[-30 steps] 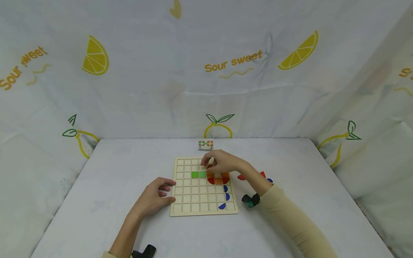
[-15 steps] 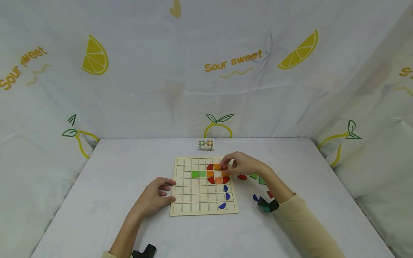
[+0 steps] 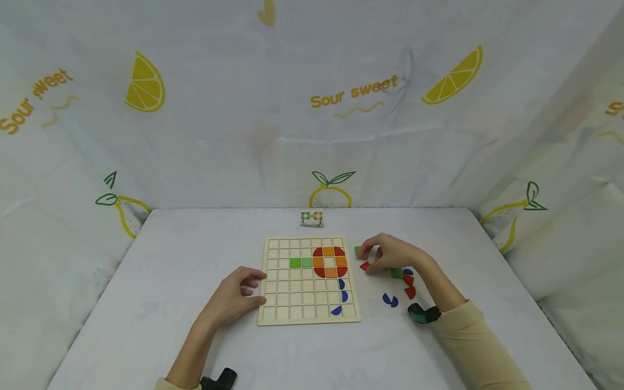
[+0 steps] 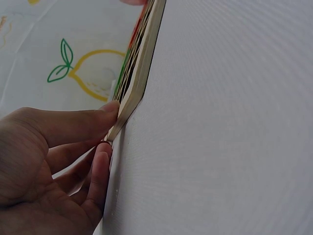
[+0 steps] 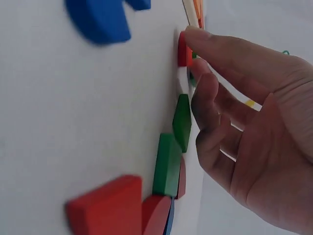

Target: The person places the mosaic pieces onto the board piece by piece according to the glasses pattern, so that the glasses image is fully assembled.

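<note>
We catalogued one gridded board [image 3: 308, 323] on the table [image 3: 205, 238], left hand [image 3: 236, 295] spread against its edge, right hand [image 3: 394, 252] loosely parted at a red piece [image 3: 364, 266] beside it: piece-picking, we judged, calling next for a narrow pinch.

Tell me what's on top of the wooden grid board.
On the wooden grid board lie red pieces and orange pieces in a ring, two green squares left of them, and three blue pieces nearer the person. The board's surface beneath them is covered.
</note>
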{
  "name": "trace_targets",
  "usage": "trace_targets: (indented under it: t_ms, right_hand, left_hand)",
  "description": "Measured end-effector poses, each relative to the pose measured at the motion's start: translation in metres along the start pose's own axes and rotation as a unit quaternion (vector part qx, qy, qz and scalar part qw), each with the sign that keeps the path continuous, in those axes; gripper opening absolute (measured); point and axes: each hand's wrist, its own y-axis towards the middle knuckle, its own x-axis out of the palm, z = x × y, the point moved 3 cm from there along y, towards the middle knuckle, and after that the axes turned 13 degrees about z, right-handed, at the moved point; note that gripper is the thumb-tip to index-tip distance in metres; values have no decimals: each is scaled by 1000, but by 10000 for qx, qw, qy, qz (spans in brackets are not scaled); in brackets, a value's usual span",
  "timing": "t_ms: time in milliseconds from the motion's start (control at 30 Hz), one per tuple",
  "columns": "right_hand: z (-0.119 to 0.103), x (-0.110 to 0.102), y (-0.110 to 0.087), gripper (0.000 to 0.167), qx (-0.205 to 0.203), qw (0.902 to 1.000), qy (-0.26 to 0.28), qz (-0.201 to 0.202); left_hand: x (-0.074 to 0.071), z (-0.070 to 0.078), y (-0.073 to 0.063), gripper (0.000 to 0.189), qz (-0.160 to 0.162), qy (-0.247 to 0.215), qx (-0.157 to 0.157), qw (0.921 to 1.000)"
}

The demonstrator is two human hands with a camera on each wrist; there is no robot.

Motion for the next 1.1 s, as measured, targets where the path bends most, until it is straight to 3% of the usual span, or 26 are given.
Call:
trace_targets:
  t_ms: [400,867,1100]
  right_hand:
    - [19,-3,-5,23,-32,10000,-3,77]
    - [20,-3,-8,19,-137,9999,-19,82]
    - [15,-7,-7,19,-388,9988,286,118]
  left_hand:
    - [1,-1,1,52,-3,-28,-13,10000]
    - [0,1,0,52,-7,-51,-16,10000]
    - [-1,0,0,52,-17,-70,-43,10000]
